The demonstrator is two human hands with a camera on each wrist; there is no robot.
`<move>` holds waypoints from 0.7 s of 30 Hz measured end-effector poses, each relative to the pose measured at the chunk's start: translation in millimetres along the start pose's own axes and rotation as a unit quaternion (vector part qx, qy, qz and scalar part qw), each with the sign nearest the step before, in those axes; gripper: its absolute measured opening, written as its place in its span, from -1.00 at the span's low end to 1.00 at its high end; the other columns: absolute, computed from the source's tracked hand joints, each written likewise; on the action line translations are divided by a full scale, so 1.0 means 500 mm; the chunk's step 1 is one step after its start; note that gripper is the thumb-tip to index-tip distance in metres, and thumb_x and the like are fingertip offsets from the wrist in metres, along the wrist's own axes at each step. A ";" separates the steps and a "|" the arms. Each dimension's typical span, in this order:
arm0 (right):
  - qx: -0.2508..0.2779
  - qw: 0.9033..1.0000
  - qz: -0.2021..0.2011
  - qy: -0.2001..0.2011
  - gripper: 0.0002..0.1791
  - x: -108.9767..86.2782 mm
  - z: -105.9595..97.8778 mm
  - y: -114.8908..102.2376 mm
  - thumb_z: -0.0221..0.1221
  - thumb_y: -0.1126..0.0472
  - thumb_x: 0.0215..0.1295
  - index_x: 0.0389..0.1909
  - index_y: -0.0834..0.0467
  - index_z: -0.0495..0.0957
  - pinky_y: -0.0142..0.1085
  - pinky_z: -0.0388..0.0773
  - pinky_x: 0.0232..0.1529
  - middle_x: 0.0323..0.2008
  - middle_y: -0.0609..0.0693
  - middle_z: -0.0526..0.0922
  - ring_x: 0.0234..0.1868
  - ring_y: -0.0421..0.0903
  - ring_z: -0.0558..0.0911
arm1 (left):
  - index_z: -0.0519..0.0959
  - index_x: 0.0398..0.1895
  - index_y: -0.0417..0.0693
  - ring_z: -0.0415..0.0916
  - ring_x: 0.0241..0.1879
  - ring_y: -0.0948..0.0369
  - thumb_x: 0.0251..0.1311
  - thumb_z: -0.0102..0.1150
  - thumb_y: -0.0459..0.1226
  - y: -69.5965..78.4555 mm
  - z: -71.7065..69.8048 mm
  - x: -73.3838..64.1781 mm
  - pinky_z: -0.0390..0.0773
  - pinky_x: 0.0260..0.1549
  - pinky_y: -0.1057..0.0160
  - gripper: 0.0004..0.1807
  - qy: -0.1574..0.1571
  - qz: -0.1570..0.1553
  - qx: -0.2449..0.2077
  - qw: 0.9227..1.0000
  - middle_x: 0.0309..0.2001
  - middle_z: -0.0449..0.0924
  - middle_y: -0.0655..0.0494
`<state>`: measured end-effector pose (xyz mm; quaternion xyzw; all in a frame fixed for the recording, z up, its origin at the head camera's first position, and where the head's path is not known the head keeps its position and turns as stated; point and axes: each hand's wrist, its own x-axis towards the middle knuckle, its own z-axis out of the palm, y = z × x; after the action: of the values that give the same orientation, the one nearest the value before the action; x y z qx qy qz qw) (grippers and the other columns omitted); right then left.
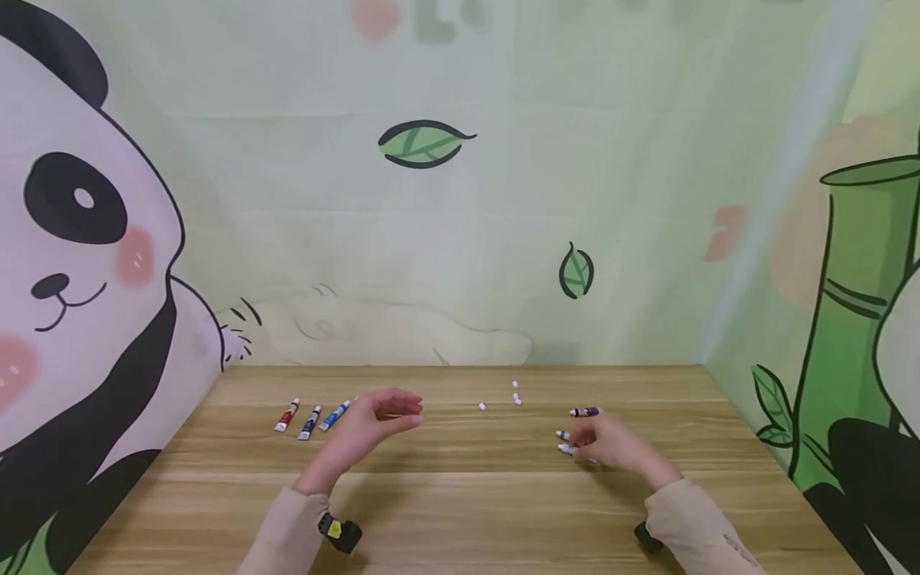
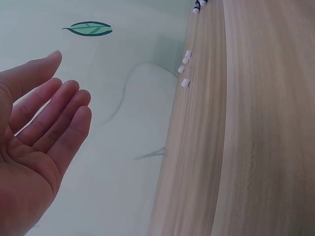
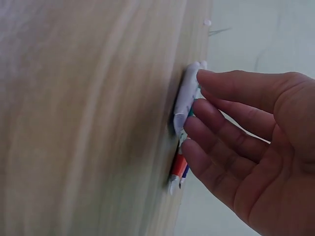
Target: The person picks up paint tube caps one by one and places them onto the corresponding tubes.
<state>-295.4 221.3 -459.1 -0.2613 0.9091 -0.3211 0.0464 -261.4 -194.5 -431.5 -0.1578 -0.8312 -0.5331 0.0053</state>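
Observation:
My left hand [image 1: 377, 419] hovers above the table, fingers loosely bent and apart from the thumb. Nothing is in its palm [image 2: 29, 162]. Close by on its left lie a red paint tube [image 1: 287, 415], a dark blue one [image 1: 310, 423] and a lighter blue one [image 1: 335, 415]. On the right, my right hand [image 1: 611, 443] reaches low over a white paint tube [image 3: 187, 93] lying on the wood, thumb tip right at its end and fingers relaxed. It partly hides a green-marked tube [image 1: 563, 435]. Just beyond is a dark-labelled tube [image 1: 585, 412].
Several small white caps [image 1: 482, 406] lie loose at the back middle of the wooden table [image 1: 460, 511]. A cloth backdrop [image 1: 302, 160] printed with pandas, leaves and bamboo stands behind the table's far edge. Each wrist carries a small black camera [image 1: 346, 537].

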 end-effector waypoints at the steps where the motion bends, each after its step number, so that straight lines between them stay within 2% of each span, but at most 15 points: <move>1: -0.003 1.000 0.000 0.003 -0.85 -0.001 0.001 0.001 0.40 0.41 0.09 -0.30 0.28 0.67 -0.32 0.52 -0.32 -0.38 -0.04 0.67 -0.34 -0.18 0.55 | 0.64 0.08 -0.02 0.64 -0.04 0.15 0.24 0.39 -0.09 0.000 0.000 0.000 0.63 -0.04 0.13 -0.61 0.000 0.000 0.001 1.000 -0.02 0.70 0.11; 9: -0.017 0.999 0.023 0.021 -0.86 -0.004 0.002 0.007 0.40 0.38 0.09 -0.30 0.27 0.68 -0.34 0.48 -0.36 -0.43 -0.09 0.62 -0.38 -0.19 0.52 | 0.65 0.06 0.00 0.63 -0.03 0.16 0.25 0.38 -0.10 -0.008 0.005 0.006 0.62 -0.03 0.11 -0.64 -0.002 0.003 0.019 1.000 -0.03 0.70 0.08; 13: -0.040 0.999 0.029 0.014 -0.86 -0.006 0.005 0.011 0.43 0.34 0.08 -0.35 0.23 0.67 -0.32 0.48 -0.37 -0.45 -0.11 0.61 -0.41 -0.20 0.50 | 0.65 0.06 -0.02 0.63 -0.02 0.16 0.26 0.37 -0.13 -0.013 0.008 0.011 0.62 -0.01 0.13 -0.65 -0.010 0.011 0.021 1.000 0.00 0.69 0.00; 21: -0.053 0.997 0.049 0.014 -0.86 -0.007 0.012 0.015 0.44 0.33 0.07 -0.35 0.20 0.67 -0.27 0.48 -0.33 -0.45 -0.12 0.60 -0.39 -0.19 0.50 | 0.65 0.04 -0.11 0.64 -0.04 0.13 0.28 0.35 -0.21 -0.017 0.023 0.025 0.62 -0.01 0.13 -0.69 -0.013 0.032 0.026 0.999 -0.04 0.70 0.04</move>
<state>-294.6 224.7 -468.6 -0.2141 0.9372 -0.2733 0.0349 -273.7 -184.5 -441.6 -0.1914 -0.8391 -0.5089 0.0157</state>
